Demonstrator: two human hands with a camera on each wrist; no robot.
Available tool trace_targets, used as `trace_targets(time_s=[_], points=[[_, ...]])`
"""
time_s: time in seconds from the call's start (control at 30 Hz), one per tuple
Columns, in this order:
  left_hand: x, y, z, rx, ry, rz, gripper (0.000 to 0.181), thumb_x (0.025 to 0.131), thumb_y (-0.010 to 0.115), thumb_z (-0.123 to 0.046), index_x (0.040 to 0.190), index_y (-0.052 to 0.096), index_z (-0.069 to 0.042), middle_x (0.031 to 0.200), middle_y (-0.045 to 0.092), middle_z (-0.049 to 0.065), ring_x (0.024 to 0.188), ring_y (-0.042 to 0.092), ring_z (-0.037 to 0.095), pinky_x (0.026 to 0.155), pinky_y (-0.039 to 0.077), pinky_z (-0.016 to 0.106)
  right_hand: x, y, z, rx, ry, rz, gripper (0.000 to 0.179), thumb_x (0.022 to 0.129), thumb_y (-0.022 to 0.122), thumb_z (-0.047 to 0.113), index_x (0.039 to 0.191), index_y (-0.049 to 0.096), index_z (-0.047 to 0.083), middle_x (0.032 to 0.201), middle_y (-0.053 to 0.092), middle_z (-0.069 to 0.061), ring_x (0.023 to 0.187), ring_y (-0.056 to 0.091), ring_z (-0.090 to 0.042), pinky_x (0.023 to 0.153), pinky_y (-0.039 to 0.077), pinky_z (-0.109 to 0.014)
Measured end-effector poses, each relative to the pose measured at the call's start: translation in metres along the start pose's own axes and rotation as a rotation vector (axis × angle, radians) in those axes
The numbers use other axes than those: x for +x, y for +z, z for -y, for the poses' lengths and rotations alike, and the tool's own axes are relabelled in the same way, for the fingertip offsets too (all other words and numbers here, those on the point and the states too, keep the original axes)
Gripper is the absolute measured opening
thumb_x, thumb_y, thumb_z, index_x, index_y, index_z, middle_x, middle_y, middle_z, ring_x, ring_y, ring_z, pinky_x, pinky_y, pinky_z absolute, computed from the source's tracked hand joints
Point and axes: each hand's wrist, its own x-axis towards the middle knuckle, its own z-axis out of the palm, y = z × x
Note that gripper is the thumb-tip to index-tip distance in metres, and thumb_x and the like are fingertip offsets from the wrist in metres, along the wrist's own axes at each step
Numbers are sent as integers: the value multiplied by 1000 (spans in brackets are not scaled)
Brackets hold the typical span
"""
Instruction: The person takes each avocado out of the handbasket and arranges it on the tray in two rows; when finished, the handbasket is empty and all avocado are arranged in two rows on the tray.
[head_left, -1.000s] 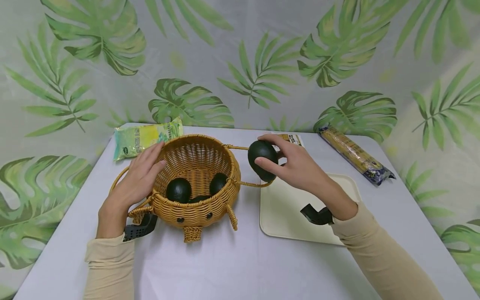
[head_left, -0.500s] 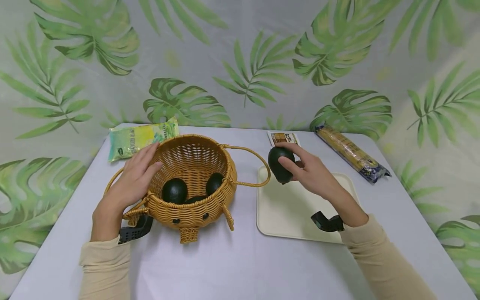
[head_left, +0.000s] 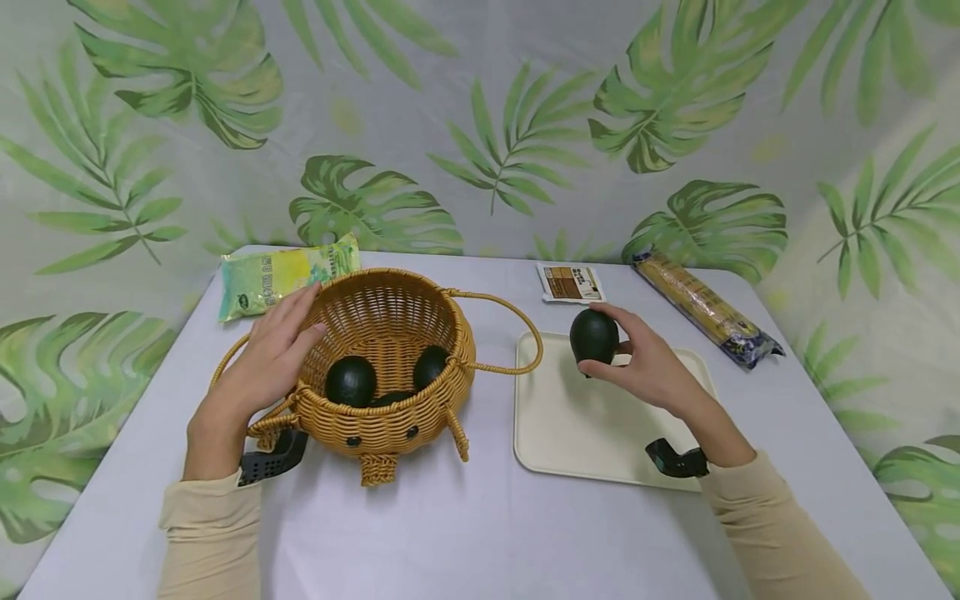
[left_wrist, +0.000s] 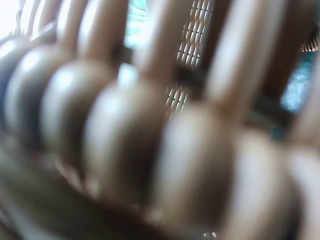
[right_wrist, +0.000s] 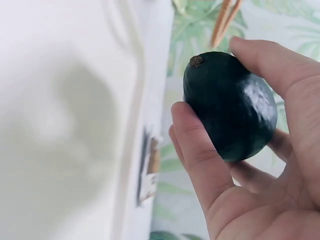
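My right hand grips a dark green avocado between thumb and fingers, held above the beige tray. In the right wrist view the avocado shows its brown stem end, with the tray's pale surface and a shadow to the left. My left hand rests on the left rim of a brown wicker basket, its fingers extended. Inside the basket lie an avocado on the left, another on the right, and one mostly hidden behind the front rim. Blurred wicker weave fills the left wrist view.
A green-yellow packet lies behind the basket at the left. Beyond the tray are a small white-and-brown packet and a long bag of yellowish sticks. The basket's right handle reaches over the tray's left edge.
My right hand has carried the avocado rightward and slightly down, from beside the basket's right handle to over the tray. The left hand has stayed on the basket rim.
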Motion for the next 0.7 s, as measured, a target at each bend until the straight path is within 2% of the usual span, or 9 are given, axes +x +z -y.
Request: trace_targets(time_s=[0.2,0.4,0.5,0.7], points=[[0,0,0,4,8,-3,65,113,33,-33,167,9,-7,170,10,24,156,5,49,122,1,70,-1,3,-21,-61,9,16,91,88,84,30,161,32,12,155,37,-28,111,66,-46,87,58,-53],[1,0,0,7,1,1,65,112,32,-34,167,8,-9,171,9,23,156,4,49,122,0,70,-2,8,-35,-93,16,33,88,90,82,31,159,35,6,149,42,-32,98,67,-36,89,57,-52],[1,0,0,5,-1,1,65,112,33,-35,167,8,-9,171,9,23,157,4,49,122,0,70,-2,9,-39,-147,25,31,87,90,82,33,158,37,4,145,46,-32,97,64,-34,85,56,-50],[0,0,1,2,-5,-1,65,112,32,-34,167,8,-10,171,8,22,157,3,48,122,0,70,-4,10,-44,-204,33,17,86,89,82,32,158,37,3,142,48,-35,102,60,-38,84,54,-51]])
